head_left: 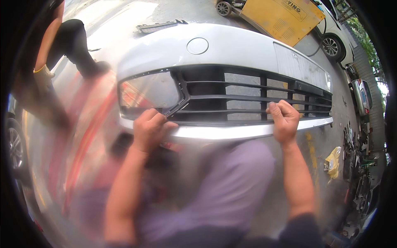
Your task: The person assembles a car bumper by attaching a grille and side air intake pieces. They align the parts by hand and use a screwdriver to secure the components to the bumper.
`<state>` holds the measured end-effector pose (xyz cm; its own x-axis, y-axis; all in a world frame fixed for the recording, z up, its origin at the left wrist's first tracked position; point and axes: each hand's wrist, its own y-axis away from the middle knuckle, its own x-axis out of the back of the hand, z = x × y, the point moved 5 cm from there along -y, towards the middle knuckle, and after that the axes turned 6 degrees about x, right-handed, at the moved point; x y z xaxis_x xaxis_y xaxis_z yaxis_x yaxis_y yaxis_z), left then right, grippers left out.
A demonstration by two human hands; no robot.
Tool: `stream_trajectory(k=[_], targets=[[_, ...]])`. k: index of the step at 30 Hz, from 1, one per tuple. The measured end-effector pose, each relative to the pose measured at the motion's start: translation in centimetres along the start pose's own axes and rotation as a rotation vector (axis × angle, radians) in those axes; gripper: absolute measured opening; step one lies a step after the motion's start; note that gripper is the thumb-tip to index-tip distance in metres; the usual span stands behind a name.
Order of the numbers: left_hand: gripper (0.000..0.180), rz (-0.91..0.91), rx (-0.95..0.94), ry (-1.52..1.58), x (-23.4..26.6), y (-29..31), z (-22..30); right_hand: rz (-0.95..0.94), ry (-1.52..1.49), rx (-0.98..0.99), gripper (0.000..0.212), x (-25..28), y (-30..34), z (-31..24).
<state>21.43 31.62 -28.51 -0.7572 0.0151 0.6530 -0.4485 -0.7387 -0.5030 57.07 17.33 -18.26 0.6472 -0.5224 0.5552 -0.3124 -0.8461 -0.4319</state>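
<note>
A silver-white car bumper (157,49) stretches across in front of me, with a black slatted grille (244,97) set in its lower opening. My left hand (151,130) is closed over the bumper's lower edge, by the grille's corner and the large side opening. Further right, my right hand (284,124) is closed, its fingers curled at the lower slats and its wrist by the bright lower strip (223,132). The fingertips of both hands are partly hidden. My raised knee (244,173) is just below the bumper.
At the left, another person's gloved hand (43,76) and dark trouser leg (74,45) show. Behind the bumper lie a loose grille piece (161,27) and a yellow machine (281,18). A white car (337,41), a yellow bag (333,162) and scattered parts (362,186) line the right.
</note>
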Motion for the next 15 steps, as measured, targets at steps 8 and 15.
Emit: stream_trajectory(k=[8,15], targets=[[0.047,-0.038,0.036,-0.013,-0.2,-0.1,-0.2,-0.004,-0.195,-0.135,0.025,0.0,-0.4,1.2],[0.038,-0.08,-0.171,-0.216,-0.4,-0.3,1.2,-0.319,0.118,0.263,0.018,-2.0,-0.6,-1.9]])
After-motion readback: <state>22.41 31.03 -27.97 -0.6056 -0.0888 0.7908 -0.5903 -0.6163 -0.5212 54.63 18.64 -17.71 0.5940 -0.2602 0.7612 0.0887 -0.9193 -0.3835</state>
